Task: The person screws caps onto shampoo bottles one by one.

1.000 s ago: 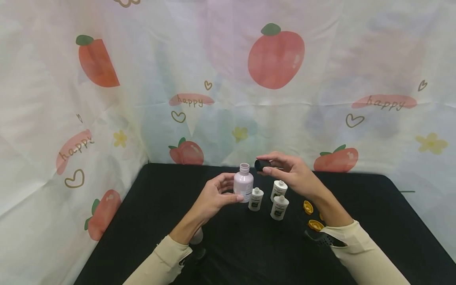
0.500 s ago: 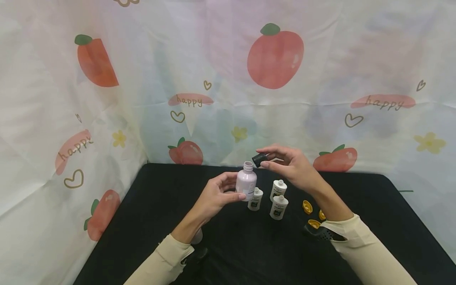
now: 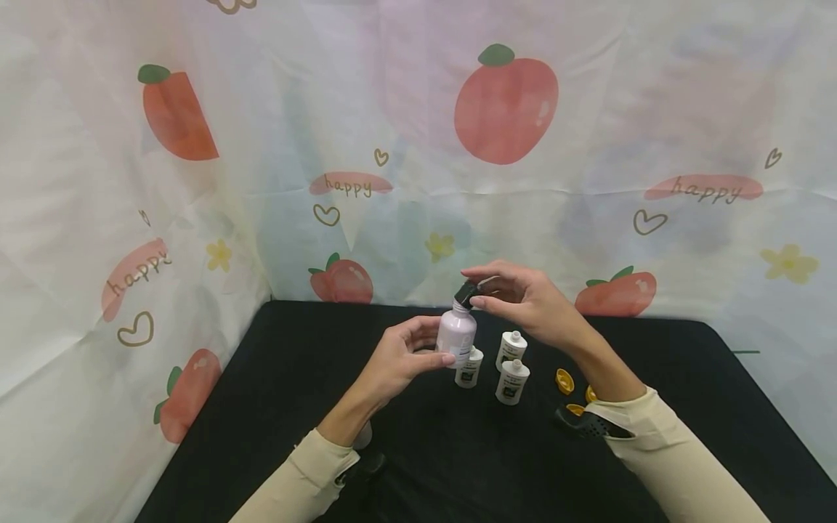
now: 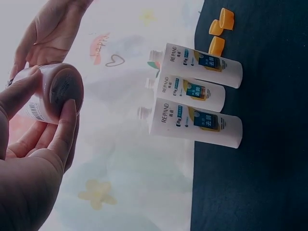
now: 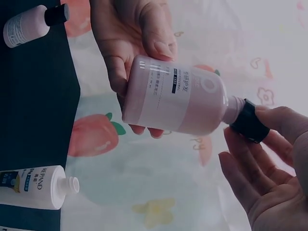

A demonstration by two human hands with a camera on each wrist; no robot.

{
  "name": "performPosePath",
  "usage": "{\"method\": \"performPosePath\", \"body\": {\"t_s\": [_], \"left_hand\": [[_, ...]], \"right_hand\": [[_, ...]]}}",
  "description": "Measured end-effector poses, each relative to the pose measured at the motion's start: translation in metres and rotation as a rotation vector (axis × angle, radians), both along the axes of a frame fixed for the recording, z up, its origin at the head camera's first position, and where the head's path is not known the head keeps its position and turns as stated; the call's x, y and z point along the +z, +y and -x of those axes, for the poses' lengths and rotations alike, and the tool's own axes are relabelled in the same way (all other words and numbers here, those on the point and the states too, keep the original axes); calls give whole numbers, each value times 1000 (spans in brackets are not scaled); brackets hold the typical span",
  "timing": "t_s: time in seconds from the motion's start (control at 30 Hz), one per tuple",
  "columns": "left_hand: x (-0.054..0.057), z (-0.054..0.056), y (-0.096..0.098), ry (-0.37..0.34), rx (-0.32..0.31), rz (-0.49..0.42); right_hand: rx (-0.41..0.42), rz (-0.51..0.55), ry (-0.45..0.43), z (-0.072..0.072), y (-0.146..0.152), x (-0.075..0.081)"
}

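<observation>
My left hand grips a pale pink bottle around its body, holding it up above the table and leaning slightly to the right. Thumb and fingers of my right hand pinch a black cap at the bottle's mouth. In the right wrist view the cap sits tilted over the threaded neck, part of the thread still showing below it. The left wrist view shows the bottle's base with fingers wrapped round its side.
Three white uncapped bottles stand on the black table beyond and right of the held bottle. Yellow caps lie near the right forearm, partly covered by it. Another pink bottle with a black cap shows in the right wrist view.
My right hand has brought the black cap left and turned it mouth-down onto the bottle's neck. My left hand has shifted the bottle slightly right and tilted it.
</observation>
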State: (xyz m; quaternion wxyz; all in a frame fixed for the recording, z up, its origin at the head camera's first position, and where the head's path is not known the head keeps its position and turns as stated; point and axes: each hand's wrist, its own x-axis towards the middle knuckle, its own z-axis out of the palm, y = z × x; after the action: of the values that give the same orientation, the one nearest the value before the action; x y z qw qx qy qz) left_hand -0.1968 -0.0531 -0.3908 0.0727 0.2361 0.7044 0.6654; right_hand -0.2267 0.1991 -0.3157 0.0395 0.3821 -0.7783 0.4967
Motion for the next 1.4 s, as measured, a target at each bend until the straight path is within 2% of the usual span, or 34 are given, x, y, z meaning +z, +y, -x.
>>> {"method": "performPosePath", "body": {"t_s": [0.13,0.4,0.8,1.07,1.2,1.4], "left_hand": [[1,-1,1,8,3,7],[1,0,1,19,2,-4],[0,-2,0,26,25,17],[2,-3,-2,45,28,28],[4,-3,-2,45,19,25],[2,-3,-1,39,5,8]], "right_hand": [[-23,-15,-39,-1,-2,1],[4,-49,22,-1,-3,0],[12,-65,9,-3,-5,-3],[30,-85,39,-3,-2,2],[11,-74,49,-1,-3,0],[-101,-38,-30,-4,-9,-6]]}}
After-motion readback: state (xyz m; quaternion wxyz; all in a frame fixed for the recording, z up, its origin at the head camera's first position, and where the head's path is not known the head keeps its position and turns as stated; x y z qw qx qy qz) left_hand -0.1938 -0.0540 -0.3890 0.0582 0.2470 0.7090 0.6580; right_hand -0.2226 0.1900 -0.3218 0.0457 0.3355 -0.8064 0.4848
